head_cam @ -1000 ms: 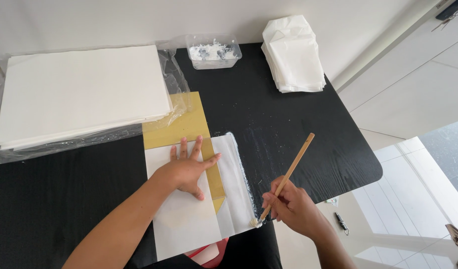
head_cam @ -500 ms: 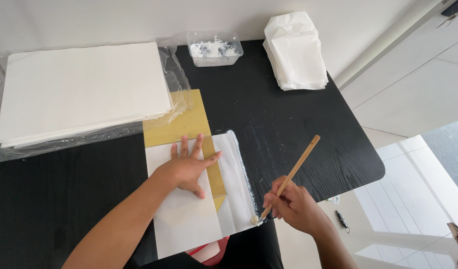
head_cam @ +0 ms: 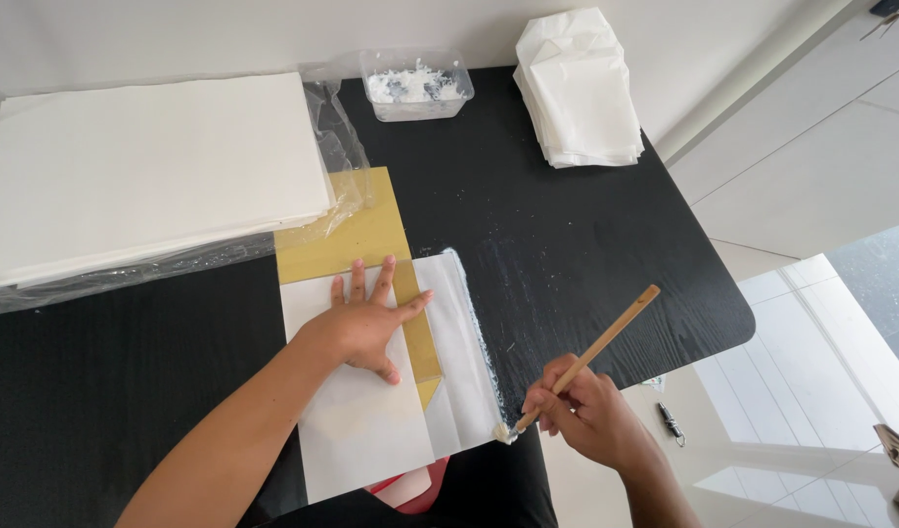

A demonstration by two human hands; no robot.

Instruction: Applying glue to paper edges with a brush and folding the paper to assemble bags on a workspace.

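My left hand (head_cam: 363, 322) lies flat with spread fingers on a white folded sheet of paper (head_cam: 371, 430) that covers a gold sheet (head_cam: 350, 240). My right hand (head_cam: 584, 416) grips a wooden stick brush (head_cam: 591, 354) near its lower end. The brush tip touches the lower right corner of the white paper flap (head_cam: 464, 362), close to the table's front edge. A streak of white paste runs along the flap's right edge.
On the black table (head_cam: 586, 244), a big stack of white sheets (head_cam: 146, 171) lies in clear plastic at the back left. A clear tub of white paste (head_cam: 415, 86) and a pile of folded white papers (head_cam: 579, 88) stand at the back. Tiled floor lies to the right.
My right hand has drawn the brush tip down along the flap's right edge toward its lower corner. My left hand has stayed pressed on the paper.
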